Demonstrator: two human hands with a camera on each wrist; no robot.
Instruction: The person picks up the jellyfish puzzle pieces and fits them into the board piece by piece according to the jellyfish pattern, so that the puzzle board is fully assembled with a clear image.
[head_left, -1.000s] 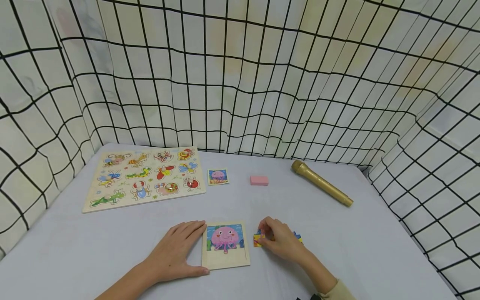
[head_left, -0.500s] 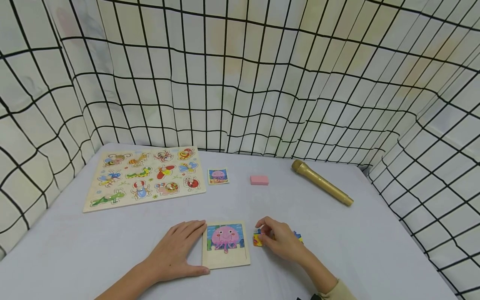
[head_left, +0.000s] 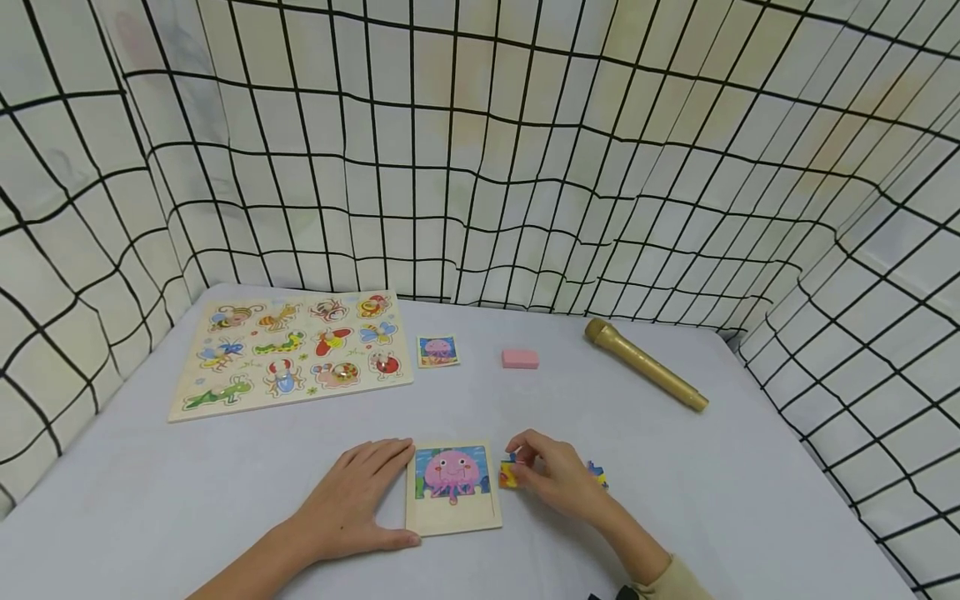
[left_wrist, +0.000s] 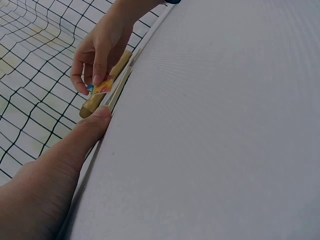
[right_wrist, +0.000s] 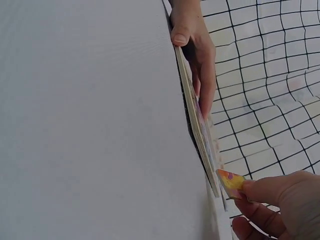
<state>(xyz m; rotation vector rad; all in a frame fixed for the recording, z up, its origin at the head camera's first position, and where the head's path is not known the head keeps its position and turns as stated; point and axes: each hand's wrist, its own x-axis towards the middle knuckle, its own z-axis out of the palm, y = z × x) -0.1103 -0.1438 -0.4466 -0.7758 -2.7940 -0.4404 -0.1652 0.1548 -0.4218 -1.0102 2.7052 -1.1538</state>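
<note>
A square wooden jigsaw tray lies in the middle front of the table. Its upper part shows a pink jellyfish on blue; the lower strip is bare wood. My left hand lies flat at the tray's left side, fingertips at the upper left corner and thumb at the lower left one. Just right of the tray, my right hand pinches a yellow and orange puzzle piece between thumb and fingers. In the right wrist view that piece is tilted, close beside the tray's edge. More blue and yellow puzzle pieces lie partly hidden behind the right hand.
A large wooden insect puzzle board lies at the back left. Beside it are a small jellyfish picture card, a pink block and a gold microphone. Black netting over white cloth surrounds the table's back and sides.
My right hand has moved slightly left with the puzzle piece, bringing it up near the tray's right edge. The piece has tilted a little. The left hand stays in place.
</note>
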